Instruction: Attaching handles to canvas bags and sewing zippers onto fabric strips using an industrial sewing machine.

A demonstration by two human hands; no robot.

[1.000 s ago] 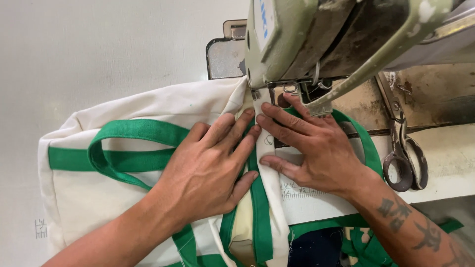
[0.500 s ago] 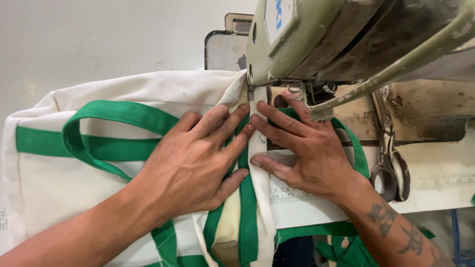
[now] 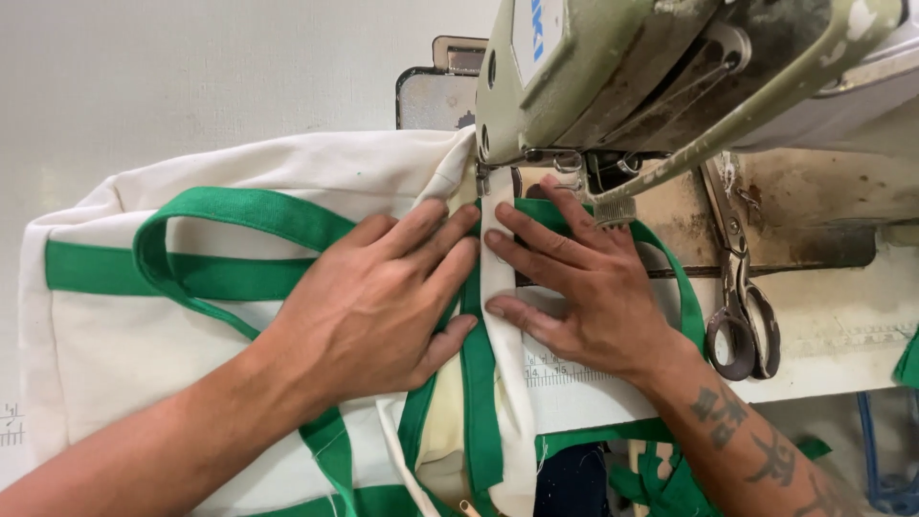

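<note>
While both hands lie flat with fingers spread, the left hand (image 3: 373, 306) and right hand (image 3: 584, 287) press a cream canvas bag (image 3: 191, 335) with green straps (image 3: 230, 211) to the machine bed, its seam under the sewing machine (image 3: 622, 77). Since a second ago the bag has slid left, so the seam seems to be feeding. Beyond, scissors (image 3: 742, 316) lie on the worn pale table (image 3: 842, 335), before a plain light wall (image 3: 191, 67).

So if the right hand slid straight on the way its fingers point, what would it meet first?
Probably the white folded seam strip its fingertips already touch, then the left hand just beyond; depth is unclear.
</note>
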